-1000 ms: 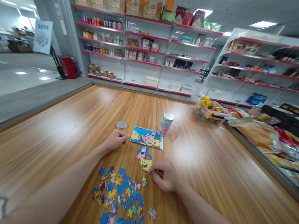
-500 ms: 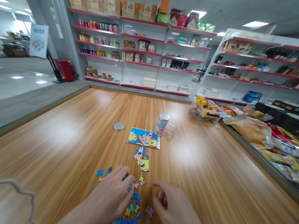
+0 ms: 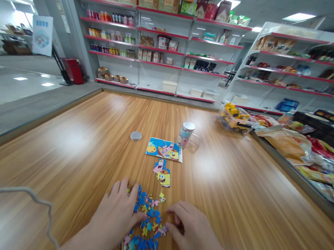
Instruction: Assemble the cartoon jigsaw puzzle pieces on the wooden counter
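Jigsaw pieces (image 3: 142, 243), mostly blue with some yellow and pink, lie in a loose pile between my hands. My left hand (image 3: 116, 213) rests flat with its fingers apart over the pile's left edge and hides some pieces. On the other side my right hand (image 3: 194, 233) has curled fingers, with a gap between thumb and index finger. Its thumb tip is close to a purple piece (image 3: 162, 230) at the pile's right edge; whether they touch I cannot tell. Beyond the pile lie a small yellow piece (image 3: 162, 197) and a joined cartoon section (image 3: 162, 174).
A picture card (image 3: 164, 149) lies behind the joined section. A printed can (image 3: 185, 135) stands at its right corner, and a round lid (image 3: 136, 136) lies to the left. Grey cable (image 3: 28, 191) crosses the left side. Toy trucks fill a clear bin (image 3: 236, 119); packaged snacks (image 3: 290, 144) sit right.
My left hand has moved left, its fingers spreading and uncovering pieces. The purple piece has shifted left against the pile, with my right hand beside it. The view has tipped slightly downward.
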A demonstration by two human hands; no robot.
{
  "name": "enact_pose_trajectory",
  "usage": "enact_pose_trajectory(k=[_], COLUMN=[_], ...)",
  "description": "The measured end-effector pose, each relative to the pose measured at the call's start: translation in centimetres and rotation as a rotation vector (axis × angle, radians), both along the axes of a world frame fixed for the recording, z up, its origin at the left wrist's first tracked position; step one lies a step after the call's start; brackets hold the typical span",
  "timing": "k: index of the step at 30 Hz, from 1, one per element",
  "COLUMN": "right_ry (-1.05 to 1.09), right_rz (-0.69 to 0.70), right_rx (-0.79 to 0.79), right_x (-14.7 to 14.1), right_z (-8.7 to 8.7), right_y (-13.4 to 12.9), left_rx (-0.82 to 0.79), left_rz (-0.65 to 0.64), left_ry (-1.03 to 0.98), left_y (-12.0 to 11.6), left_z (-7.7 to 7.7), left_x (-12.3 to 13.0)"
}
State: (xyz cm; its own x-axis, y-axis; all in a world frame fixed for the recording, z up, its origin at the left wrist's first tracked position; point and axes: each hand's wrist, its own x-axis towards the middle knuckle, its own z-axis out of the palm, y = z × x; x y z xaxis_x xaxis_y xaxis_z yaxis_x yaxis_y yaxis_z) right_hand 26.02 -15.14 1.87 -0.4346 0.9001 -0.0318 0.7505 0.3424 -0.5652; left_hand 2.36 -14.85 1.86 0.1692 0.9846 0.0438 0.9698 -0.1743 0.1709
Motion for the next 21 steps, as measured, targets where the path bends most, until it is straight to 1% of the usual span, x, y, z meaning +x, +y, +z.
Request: enact_pose_trajectory(k=[5, 8, 10, 12, 15, 17, 19, 21], right_ry=[0.009, -0.009, -0.029, -0.037, -0.046, -0.058, -0.067, -0.069], right_rz=[-0.007, -0.026, -0.022, -0.015, -0.025, -0.015, 0.011, 0.027], right_rx=[0.000, 0.028, 0.045, 0.048, 0.040, 0.045, 0.051, 0.051], right_x=[-0.4, -0.6, -0.6, -0.7, -0.7, -0.8, -0.8, -0.9], right_z=[0.2, 0.2, 0.3, 0.3, 0.3, 0.3, 0.3, 0.4], right_y=[0.0, 0.1, 0.0, 0.0, -0.1, 0.0, 0.0, 0.0], left_rx=[-0.160, -0.142, -0.106, -0.067, -0.021, -0.041, -0.086, -0.135], left_rz=[-0.156, -0.267, -0.302, -0.268, -0.105, -0.013, -0.001, -0.036], left_ry=[-0.088, -0.156, -0.171, -0.146, -0.049, 0.015, 0.058, 0.075], left_y=[-1.3, -1.8, -1.7, -1.3, -0.3, 0.3, 0.6, 0.5], left_z=[0.4, -0.1, -0.4, -0.3, 0.3, 0.7, 0.9, 0.8], left_x=[0.8, 0.3, -0.3, -0.9, -1.8, -2.3, -2.3, -2.0])
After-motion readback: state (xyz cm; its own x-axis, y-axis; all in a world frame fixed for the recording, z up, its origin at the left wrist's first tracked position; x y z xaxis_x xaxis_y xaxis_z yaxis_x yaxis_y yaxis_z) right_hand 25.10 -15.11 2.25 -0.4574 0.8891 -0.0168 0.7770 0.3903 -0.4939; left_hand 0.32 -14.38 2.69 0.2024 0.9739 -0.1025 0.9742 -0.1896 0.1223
